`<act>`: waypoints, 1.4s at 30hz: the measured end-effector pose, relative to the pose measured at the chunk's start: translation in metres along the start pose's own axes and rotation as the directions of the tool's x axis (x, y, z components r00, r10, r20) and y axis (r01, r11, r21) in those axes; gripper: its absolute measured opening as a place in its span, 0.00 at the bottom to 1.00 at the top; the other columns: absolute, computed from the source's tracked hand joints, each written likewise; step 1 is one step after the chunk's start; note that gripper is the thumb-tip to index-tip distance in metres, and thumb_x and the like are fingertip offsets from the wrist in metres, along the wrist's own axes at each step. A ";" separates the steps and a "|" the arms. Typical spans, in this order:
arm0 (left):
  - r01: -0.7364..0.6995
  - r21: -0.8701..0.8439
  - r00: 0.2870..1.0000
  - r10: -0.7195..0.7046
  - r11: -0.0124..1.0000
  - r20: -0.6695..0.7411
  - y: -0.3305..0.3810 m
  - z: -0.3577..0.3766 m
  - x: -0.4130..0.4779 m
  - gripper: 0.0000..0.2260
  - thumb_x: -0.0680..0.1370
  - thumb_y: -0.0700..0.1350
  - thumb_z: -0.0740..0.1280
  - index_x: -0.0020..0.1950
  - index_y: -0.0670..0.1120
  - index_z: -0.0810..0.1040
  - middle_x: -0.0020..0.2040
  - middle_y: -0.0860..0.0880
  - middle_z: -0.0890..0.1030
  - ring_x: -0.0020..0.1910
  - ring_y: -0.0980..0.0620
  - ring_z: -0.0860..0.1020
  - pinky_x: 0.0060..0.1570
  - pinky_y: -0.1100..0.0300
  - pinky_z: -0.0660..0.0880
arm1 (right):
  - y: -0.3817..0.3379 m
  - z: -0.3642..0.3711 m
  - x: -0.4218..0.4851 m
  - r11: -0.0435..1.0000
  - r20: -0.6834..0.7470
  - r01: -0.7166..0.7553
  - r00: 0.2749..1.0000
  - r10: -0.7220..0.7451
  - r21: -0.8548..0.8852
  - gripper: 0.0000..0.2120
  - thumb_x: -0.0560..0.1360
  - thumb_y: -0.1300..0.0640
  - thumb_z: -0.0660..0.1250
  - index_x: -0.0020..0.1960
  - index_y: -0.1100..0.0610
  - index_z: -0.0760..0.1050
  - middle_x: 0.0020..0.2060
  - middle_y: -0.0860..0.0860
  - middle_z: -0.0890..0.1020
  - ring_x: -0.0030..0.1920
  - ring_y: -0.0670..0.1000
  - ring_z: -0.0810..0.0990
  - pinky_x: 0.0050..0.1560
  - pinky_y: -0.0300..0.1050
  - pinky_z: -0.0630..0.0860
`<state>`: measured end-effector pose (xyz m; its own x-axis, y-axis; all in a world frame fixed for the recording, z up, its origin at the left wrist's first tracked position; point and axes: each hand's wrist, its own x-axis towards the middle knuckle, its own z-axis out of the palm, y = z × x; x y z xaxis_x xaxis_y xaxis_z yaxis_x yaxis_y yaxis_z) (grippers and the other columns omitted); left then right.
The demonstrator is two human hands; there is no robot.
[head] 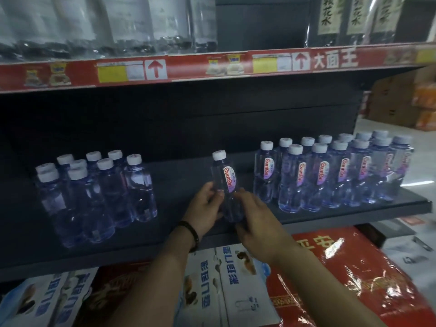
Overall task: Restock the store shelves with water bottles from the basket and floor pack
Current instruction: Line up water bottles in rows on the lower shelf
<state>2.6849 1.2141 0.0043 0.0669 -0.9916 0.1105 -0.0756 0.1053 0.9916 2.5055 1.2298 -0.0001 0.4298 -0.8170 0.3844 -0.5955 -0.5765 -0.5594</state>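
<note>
Shelf looks maybe half stocked; one bottle bunch sits left of the left hand, a bigger row right of the right hand. Both hands grip one water bottle upright between them; I'd say that gap wants filling.

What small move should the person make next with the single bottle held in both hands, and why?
Probably slide the bottle to the right and set it down beside the right-hand group, label outward. The left hand and right hand both grip it upright over the bare gap in the shelf. That group's labels face front, and its nearest bottle stands just to the right.
</note>
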 end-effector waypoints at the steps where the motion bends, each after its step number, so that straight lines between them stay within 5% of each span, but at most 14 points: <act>1: -0.008 -0.014 1.000 0.008 1.000 0.001 -0.003 0.008 -0.001 0.11 0.87 0.43 0.62 0.67 0.52 0.76 0.61 0.49 0.85 0.59 0.51 0.85 0.54 0.54 0.84 | 0.003 -0.004 -0.003 0.999 -0.012 0.015 1.000 -0.015 -0.044 0.33 0.79 0.61 0.68 0.79 0.43 0.61 0.77 0.47 0.67 0.77 0.52 0.68 0.75 0.53 0.72; 7: -0.032 -0.013 0.999 0.033 0.999 0.040 -0.010 0.031 0.008 0.13 0.86 0.43 0.64 0.70 0.53 0.74 0.59 0.48 0.86 0.59 0.49 0.85 0.62 0.45 0.81 | 0.014 -0.008 -0.022 0.993 -0.017 -0.017 1.000 0.015 -0.120 0.36 0.80 0.58 0.67 0.83 0.47 0.58 0.85 0.47 0.50 0.83 0.54 0.57 0.80 0.51 0.65; 10: -0.042 -0.016 0.994 0.043 0.999 0.096 -0.008 0.034 0.011 0.16 0.85 0.41 0.66 0.71 0.54 0.73 0.60 0.46 0.86 0.60 0.47 0.85 0.62 0.44 0.81 | 0.022 -0.006 -0.029 0.992 -0.092 -0.003 0.996 -0.009 -0.126 0.33 0.79 0.58 0.68 0.81 0.49 0.62 0.83 0.46 0.53 0.79 0.54 0.65 0.72 0.50 0.76; 15: -0.116 0.141 0.980 0.090 0.983 0.179 -0.002 0.042 0.022 0.20 0.85 0.39 0.64 0.70 0.60 0.75 0.60 0.50 0.86 0.61 0.50 0.84 0.64 0.47 0.80 | 0.029 -0.015 -0.042 0.991 -0.098 -0.045 0.995 0.033 -0.129 0.30 0.81 0.58 0.68 0.81 0.49 0.64 0.79 0.44 0.52 0.68 0.54 0.77 0.63 0.47 0.81; 20: -0.124 0.161 0.985 0.102 0.979 0.139 -0.006 0.063 0.032 0.19 0.85 0.38 0.64 0.71 0.57 0.76 0.58 0.52 0.86 0.59 0.52 0.85 0.64 0.44 0.80 | 0.037 -0.021 -0.043 0.984 -0.077 -0.089 0.994 0.078 -0.155 0.32 0.82 0.54 0.66 0.83 0.52 0.60 0.80 0.49 0.49 0.77 0.57 0.68 0.69 0.48 0.77; 25: -0.139 0.172 0.990 0.134 0.975 0.042 -0.013 0.080 0.040 0.11 0.83 0.41 0.67 0.61 0.56 0.80 0.55 0.54 0.86 0.57 0.52 0.85 0.63 0.42 0.81 | 0.043 -0.023 -0.042 0.975 -0.072 -0.123 0.991 0.112 -0.183 0.33 0.82 0.53 0.64 0.85 0.53 0.56 0.80 0.52 0.48 0.80 0.59 0.61 0.74 0.50 0.73; 37: -0.112 0.159 0.993 0.114 0.981 -0.007 -0.015 0.084 0.045 0.12 0.82 0.40 0.69 0.62 0.55 0.82 0.54 0.52 0.87 0.56 0.50 0.86 0.61 0.43 0.82 | 0.045 -0.031 -0.035 0.953 0.012 -0.164 0.985 0.172 -0.257 0.35 0.83 0.55 0.63 0.86 0.51 0.52 0.79 0.54 0.50 0.78 0.61 0.64 0.75 0.57 0.71; 42: -0.096 0.196 0.995 0.098 0.976 -0.003 -0.005 0.081 0.035 0.17 0.82 0.37 0.67 0.65 0.56 0.81 0.54 0.54 0.87 0.56 0.53 0.85 0.61 0.46 0.82 | 0.020 -0.038 -0.030 0.894 0.020 -0.282 0.951 0.308 -0.347 0.34 0.81 0.51 0.65 0.83 0.50 0.56 0.78 0.57 0.55 0.77 0.62 0.63 0.77 0.60 0.67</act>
<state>2.6075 1.1729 -0.0023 0.0625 -0.9762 0.2078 -0.2747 0.1833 0.9439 2.4550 1.2427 0.0046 0.2391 -0.9545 0.1784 -0.8895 -0.2890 -0.3539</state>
